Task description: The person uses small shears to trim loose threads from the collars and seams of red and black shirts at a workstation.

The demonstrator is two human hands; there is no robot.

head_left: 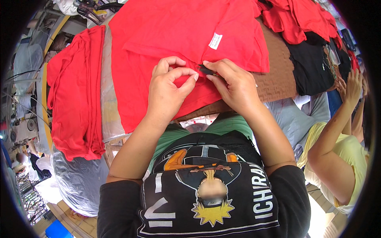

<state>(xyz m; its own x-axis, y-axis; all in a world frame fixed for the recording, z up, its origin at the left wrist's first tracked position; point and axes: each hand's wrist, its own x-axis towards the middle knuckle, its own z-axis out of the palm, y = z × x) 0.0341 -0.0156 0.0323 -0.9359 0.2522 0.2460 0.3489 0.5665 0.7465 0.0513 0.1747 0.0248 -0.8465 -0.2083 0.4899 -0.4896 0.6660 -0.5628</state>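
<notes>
1. The spread cloth (158, 35) was plain red; its label (215, 41) was white with dark print.
2. The cloth at left (77, 91) was plain red.
3. The table cover (279, 75) was brown, with a maze-like raised pattern.
4. The small tool (207, 71) appeared black.
5. The shirt (119, 206) was black, printed with white lettering and a yellow-haired figure in orange.
6. The trousers (225, 125) were green.

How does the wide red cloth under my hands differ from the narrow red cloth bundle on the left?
The wide red cloth lies spread out; the narrow red cloth bundle is gathered in long folds. A white label shows on the wide cloth, none on the bundle. Your left hand and right hand are at the wide cloth, away from the bundle. Both are red fabric.
</notes>
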